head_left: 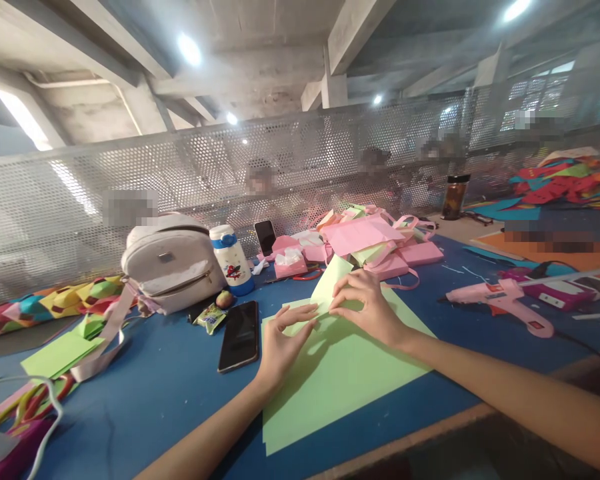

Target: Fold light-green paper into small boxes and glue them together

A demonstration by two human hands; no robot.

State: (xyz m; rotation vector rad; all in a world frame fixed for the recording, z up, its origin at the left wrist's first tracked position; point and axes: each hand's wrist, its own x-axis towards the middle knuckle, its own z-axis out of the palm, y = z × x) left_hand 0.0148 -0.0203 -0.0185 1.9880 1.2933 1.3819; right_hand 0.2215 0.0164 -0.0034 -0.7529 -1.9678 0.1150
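Right hand [367, 303] pinches a plain, light green paper strip [331, 280]; whether left hand [284, 342] grips it is unclear.

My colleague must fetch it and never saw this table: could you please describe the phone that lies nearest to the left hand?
On the blue tabletop, find the large light-green paper. Just to its left, beside the left hand, lies a dark phone. It lies flat, whereas the other phone, farther back, is propped upright.
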